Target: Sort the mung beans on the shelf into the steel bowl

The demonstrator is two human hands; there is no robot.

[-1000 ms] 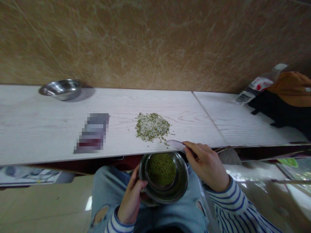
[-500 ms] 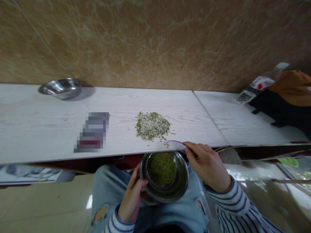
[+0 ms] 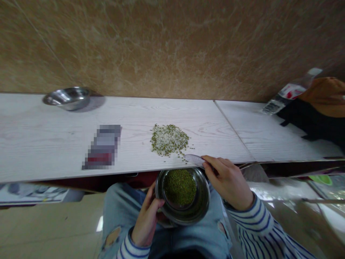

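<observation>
Fingers (image 3: 212, 161) of the right hand (image 3: 229, 181) pinch a thin, pale scraper (image 3: 194, 159), its tip beside stray grains (image 3: 183, 156) near the front edge of the white table (image 3: 129, 118). The left hand (image 3: 147, 217) is clamped on a steel bowl (image 3: 202, 202), thumb over the rim, holding it over the lap (image 3: 192, 235) just below that edge; green grains (image 3: 180, 187) cover its bottom. Beyond the scraper, a mixed pile (image 3: 169, 140) of white and green grains lies on the table. The step in hand looks like moving grains with the scraper; the next stroke seems to call for a low blade and a steady bowl. Farther out sits another bowl (image 3: 68, 103).
</observation>
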